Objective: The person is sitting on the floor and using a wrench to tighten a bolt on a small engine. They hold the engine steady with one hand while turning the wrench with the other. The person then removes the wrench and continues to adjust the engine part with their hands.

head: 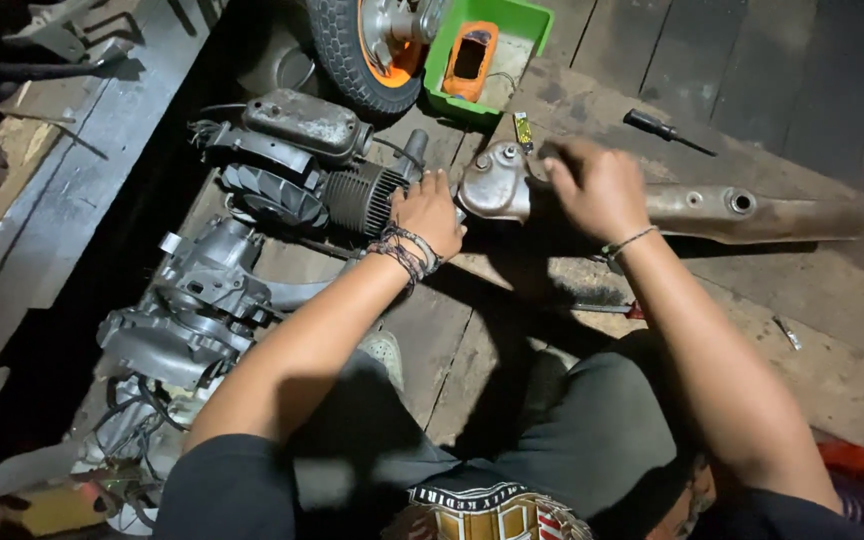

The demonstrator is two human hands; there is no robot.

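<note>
Head view showed the left hand (430, 212) closed on the pipe (752, 212) end by the engine (352, 195), the right hand (597, 190) pressing on top. Holding it steady and straight seemed best.

Bare forearms, braided wristbands (410, 250), thin bracelet (628, 241), dark shorts (592, 440)

We note one small packet (523, 131), narrow, yellow-green with dark ends, lying on the wooden floor (812, 290) just beside the green plastic tray (537, 25). No screens or signs.
</note>
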